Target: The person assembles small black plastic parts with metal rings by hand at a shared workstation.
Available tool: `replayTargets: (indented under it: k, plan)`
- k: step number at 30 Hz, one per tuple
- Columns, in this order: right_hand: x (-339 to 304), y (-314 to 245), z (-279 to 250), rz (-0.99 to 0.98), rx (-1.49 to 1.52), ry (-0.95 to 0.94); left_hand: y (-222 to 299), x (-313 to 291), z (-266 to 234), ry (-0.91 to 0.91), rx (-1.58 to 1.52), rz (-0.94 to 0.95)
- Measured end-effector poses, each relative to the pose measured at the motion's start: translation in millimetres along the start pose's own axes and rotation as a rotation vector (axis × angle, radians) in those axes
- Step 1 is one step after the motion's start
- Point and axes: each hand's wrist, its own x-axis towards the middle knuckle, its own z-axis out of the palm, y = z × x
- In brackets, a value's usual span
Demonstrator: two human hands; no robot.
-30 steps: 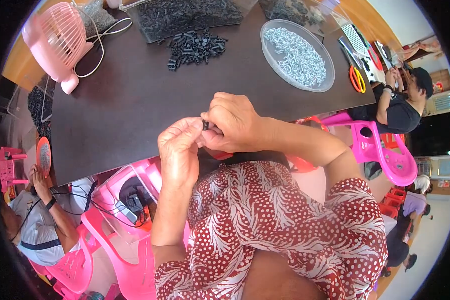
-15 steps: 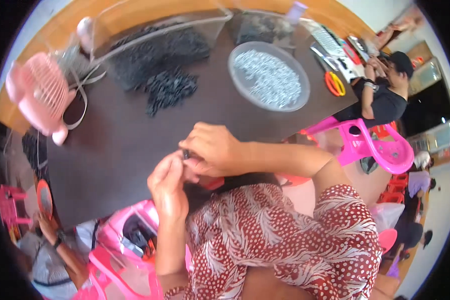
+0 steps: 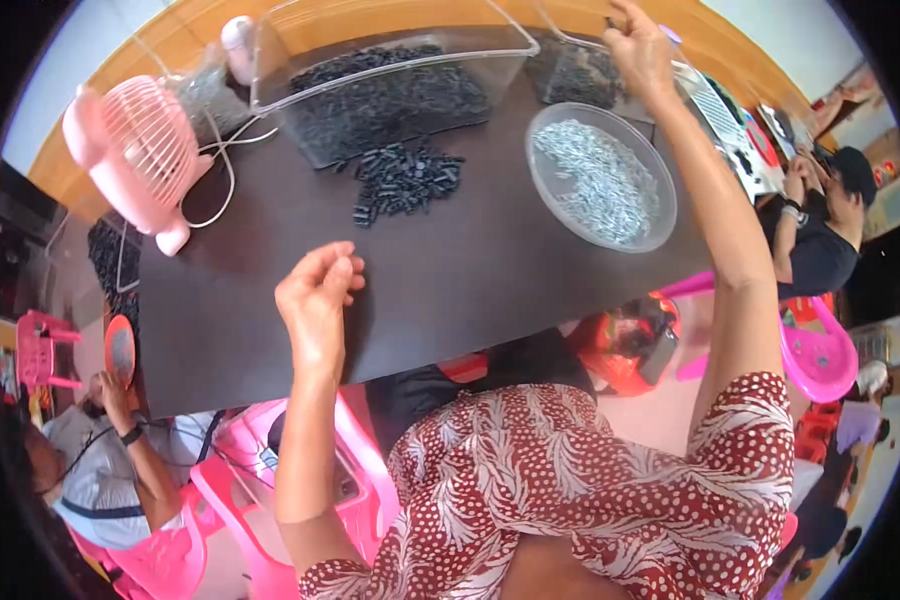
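Observation:
My right hand [image 3: 642,55] is raised over the far right part of the table, its thumb and fingertips pinching a small black piece [image 3: 611,22]. Below it stands a small clear container with black pieces [image 3: 582,82]. Over the near part of the table, my left hand [image 3: 315,288] has its fingers curled and the thumb pressed to them; whatever may be in them is hidden. A heap of short black tube-like pieces [image 3: 407,180] lies beyond it, in front of a large clear bin [image 3: 400,78] of the same pieces. A round translucent bowl [image 3: 668,210] holds many small silvery pieces.
A pink fan [image 3: 145,140] with a white cord stands at the left of the dark table [image 3: 250,220]. One person [image 3: 820,215] in black sits at the right, another [image 3: 105,465] at the lower left. Pink plastic chairs [image 3: 820,350] are around.
My hands were together over the near table edge and have parted. The right hand has swung far up to the right with a black piece; the left has stayed low. The view has shifted.

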Motion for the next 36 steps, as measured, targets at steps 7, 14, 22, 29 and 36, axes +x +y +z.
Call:
replayTargets:
  k: [7,14,22,29,36]
  plan:
    - [36.4,38.8,21.7,-0.25,-0.547,-0.184,-16.2,44.9,-20.9,0.084,0.306,0.128]
    - [3.4,15.9,32.8,-0.385,-0.338,0.095,-17.9,78.9,-20.4,0.105,0.61,0.277]
    - [-49.9,-47.9,-3.1,-0.362,0.054,-0.001,-12.3,111.8,1.7,0.079,1.083,0.479]
    - [-73.5,-80.0,-26.7,-0.402,0.215,-0.036,-15.4,120.4,3.9,0.099,1.133,0.468]
    - [-116.5,-111.6,-30.7,-0.537,0.349,-0.145,-3.3,89.2,-25.4,0.046,0.78,0.211]
